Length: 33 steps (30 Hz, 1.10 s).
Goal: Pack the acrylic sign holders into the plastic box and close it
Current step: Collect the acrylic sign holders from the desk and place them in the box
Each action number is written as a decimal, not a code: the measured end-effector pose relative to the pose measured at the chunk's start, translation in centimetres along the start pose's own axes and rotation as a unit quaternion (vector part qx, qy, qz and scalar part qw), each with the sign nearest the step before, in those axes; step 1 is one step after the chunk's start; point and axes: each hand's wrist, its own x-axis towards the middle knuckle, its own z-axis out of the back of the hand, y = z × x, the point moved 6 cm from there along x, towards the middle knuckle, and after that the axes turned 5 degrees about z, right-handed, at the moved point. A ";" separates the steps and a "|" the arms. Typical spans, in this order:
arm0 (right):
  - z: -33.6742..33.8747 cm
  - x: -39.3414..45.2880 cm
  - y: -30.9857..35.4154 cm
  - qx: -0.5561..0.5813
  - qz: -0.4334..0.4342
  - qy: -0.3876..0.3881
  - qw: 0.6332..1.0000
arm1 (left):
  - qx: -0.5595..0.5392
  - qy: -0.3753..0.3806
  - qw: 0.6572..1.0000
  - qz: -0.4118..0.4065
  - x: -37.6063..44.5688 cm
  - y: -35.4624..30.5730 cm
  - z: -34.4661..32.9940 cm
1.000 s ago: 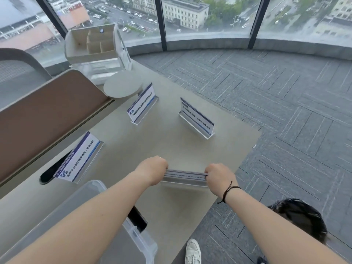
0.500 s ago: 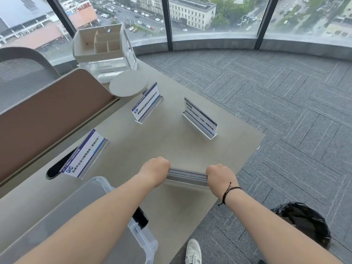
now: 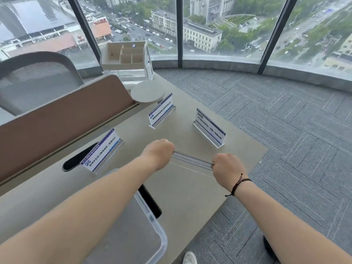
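head | step: picking up 1 acrylic sign holder (image 3: 192, 160) off the counter (image 3: 190, 191) | left hand (image 3: 159, 152) and right hand (image 3: 227, 165) each curl round an end | 3 more holders stand beyond | plastic box (image 3: 152, 221) open at near left | next, I judge: carry it left and lower it in flat

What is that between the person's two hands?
In the head view, a clear acrylic sign holder spans the gap: the left hand grips one end and the right hand the other, above the table.
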 end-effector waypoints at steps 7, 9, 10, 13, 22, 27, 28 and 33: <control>3.5 -1.8 5.9 -0.010 0.025 -0.043 0.999 | 0.002 -0.062 0.998 -0.006 -5.0 4.1 4.4; 4.3 -2.8 8.0 -0.006 0.036 -0.053 0.998 | 0.001 -0.073 0.997 -0.002 -6.8 5.6 5.5; 4.6 -3.3 9.2 -0.008 0.041 -0.059 0.997 | 0.002 -0.080 0.997 -0.002 -7.7 6.4 5.9; 4.9 -5.1 12.9 -0.014 0.055 -0.068 0.996 | 0.005 -0.090 0.996 -0.002 -10.6 9.1 6.6; 2.6 -9.7 23.6 -0.036 0.106 -0.055 0.992 | 0.053 -0.073 0.996 -0.005 -19.2 17.2 4.4; 0.0 -11.6 26.8 -0.021 0.108 -0.032 0.993 | 0.114 -0.052 0.992 -0.011 -22.3 19.7 2.8; -0.6 -12.0 27.3 -0.019 0.107 -0.027 0.994 | 0.119 -0.041 0.992 -0.015 -22.7 19.9 2.3; -4.1 -14.4 29.6 -0.029 0.094 0.020 0.995 | 0.090 -0.012 0.996 -0.020 -23.8 21.4 0.2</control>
